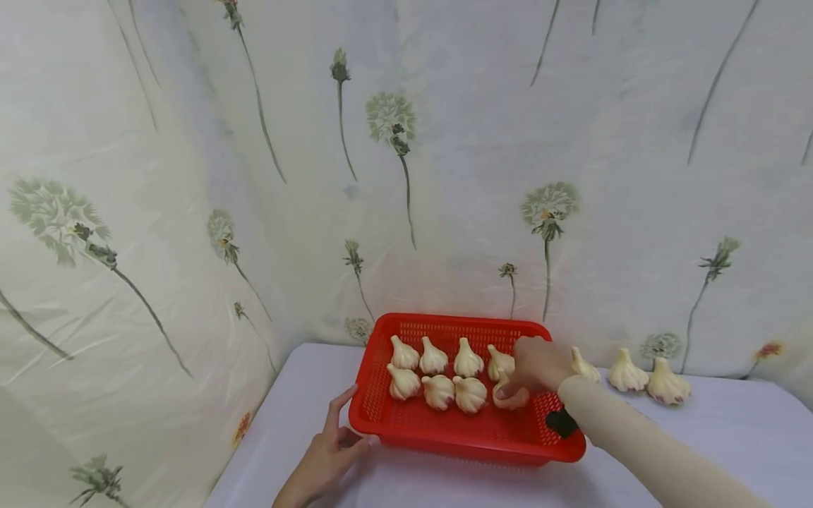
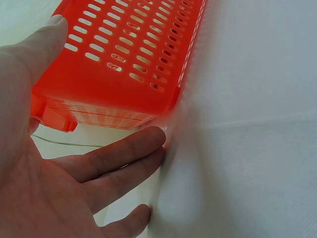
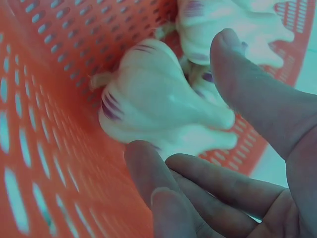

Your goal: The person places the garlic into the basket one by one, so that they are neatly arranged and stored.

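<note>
In the head view a red plastic basket (image 1: 438,437) holds several garlic bulbs (image 1: 468,360) in two rows. My left hand (image 1: 324,458) is at its front left corner, index finger along the left side and thumb at the front. Seen from the left wrist, that thumb (image 2: 47,39) touches the red wall while the other fingers extend loosely below. Inside the basket's right part, my right hand (image 1: 536,367) is over a garlic bulb (image 1: 510,398). The right wrist view has this bulb (image 3: 148,94) between spread thumb and fingers, the fingertips near its lower side and the thumb apart.
Three more garlic bulbs (image 1: 627,372) stand on the white-covered table (image 1: 718,437) to the right of the basket, one partly behind the right forearm. A flower-patterned sheet (image 1: 444,212) hangs close behind the basket and along the left. A small black device (image 1: 562,423) is at the right wrist.
</note>
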Tool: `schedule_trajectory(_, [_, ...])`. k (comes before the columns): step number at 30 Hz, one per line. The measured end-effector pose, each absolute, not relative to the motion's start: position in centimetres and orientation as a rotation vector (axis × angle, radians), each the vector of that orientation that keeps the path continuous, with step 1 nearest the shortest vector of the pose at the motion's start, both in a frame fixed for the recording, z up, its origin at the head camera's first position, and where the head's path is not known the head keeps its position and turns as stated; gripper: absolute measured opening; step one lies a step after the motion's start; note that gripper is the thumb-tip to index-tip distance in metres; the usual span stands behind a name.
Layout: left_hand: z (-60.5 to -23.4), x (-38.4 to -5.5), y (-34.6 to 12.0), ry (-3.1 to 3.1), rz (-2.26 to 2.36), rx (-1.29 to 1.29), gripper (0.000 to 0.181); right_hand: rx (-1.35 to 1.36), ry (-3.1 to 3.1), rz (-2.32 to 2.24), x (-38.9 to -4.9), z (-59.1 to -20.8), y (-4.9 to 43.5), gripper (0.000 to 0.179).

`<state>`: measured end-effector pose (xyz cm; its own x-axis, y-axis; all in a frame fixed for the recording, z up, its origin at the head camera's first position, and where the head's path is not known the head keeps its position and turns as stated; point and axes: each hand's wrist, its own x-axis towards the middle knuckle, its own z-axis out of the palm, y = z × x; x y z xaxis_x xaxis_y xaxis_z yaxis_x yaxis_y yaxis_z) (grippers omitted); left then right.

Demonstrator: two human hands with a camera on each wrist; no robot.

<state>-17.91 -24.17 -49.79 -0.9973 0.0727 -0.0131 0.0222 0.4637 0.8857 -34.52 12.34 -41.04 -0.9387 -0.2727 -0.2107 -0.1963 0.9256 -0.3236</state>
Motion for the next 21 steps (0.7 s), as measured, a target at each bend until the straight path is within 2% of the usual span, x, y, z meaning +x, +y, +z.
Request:
schedule_trajectory(8, [-49.8,-17.8,-24.1,2.648,1.577,0.074,0.089,-0.342,2.855,-0.501,-33.3,-38.5,13.7,0.049])
schedule_trajectory(14, [-49.9,-17.7,-24.0,2.62,1.575,0.052,0.09,-0.351,2.795,-0.59,-32.9,-35.8,16.4,0.048])
schedule_trajectory(16, [-49.9,-17.7,-24.0,2.621,1.571,0.046,0.09,-0.337,2.79,-0.598,-32.9,-34.8,17.5,0.054])
schedule_trajectory(21, [-50.0,-17.9,-24.0,2.657,1.544,0.061,0.088,-0.296,2.796,-0.639,-32.7,-33.3,20.4,0.084])
